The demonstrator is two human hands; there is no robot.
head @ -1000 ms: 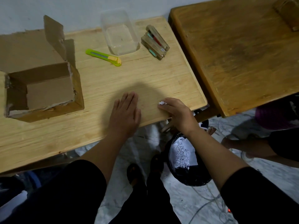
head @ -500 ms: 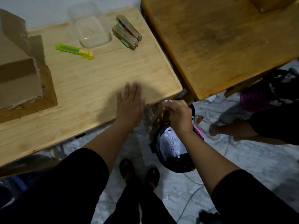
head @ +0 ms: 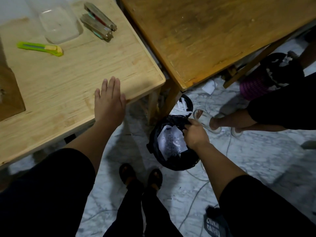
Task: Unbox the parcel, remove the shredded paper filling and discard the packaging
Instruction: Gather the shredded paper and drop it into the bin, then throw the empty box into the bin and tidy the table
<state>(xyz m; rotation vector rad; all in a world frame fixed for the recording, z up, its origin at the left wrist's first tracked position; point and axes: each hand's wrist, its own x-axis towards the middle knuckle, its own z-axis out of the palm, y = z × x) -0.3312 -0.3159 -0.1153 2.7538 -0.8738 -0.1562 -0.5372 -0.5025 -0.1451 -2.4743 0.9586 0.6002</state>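
Last scraps reach the bin

Right hand [head: 195,134], off the table [head: 71,79] a second ago, pinches over the bin [head: 171,161]; left hand [head: 109,101] lies flat, fingers straight.

The person wears a black top with short sleeves that stop near the elbows. The left hand [head: 109,101] and right hand [head: 195,134] are bare, with no rings or watch. Below the hands are black trousers [head: 145,207] and dark open sandals [head: 142,175].
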